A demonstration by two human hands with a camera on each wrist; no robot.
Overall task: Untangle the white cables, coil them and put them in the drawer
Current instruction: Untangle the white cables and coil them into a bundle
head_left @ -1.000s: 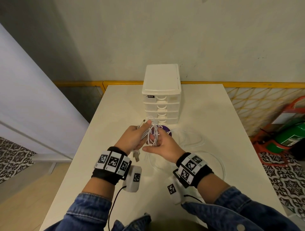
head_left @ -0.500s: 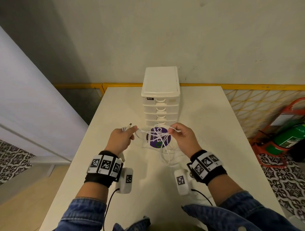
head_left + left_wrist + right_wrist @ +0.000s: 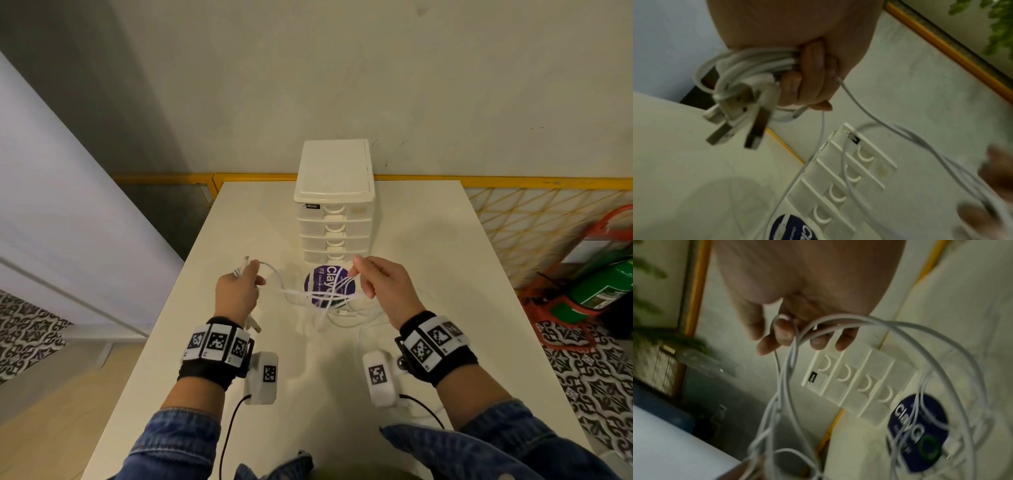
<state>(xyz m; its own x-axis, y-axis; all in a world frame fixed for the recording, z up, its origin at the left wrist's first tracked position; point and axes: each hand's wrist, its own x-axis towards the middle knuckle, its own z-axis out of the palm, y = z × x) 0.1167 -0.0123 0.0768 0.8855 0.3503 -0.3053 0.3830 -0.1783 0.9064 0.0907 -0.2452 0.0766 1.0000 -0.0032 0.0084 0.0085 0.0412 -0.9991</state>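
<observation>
Thin white cables (image 3: 318,294) hang in a loose tangle above the counter (image 3: 428,246), strands crossing, USB plugs (image 3: 756,129) dangling from one bunched end. Behind them stands the small white drawer unit (image 3: 334,205), four drawers all closed.

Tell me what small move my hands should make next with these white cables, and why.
Probably keep easing the right hand away to the right, drawing its loops out of the crossing. The left hand grips a bundle with the plugs, while the white cables still cross between the hands above the purple lid, so nothing is ready to coil yet. The drawer unit is shut.
</observation>
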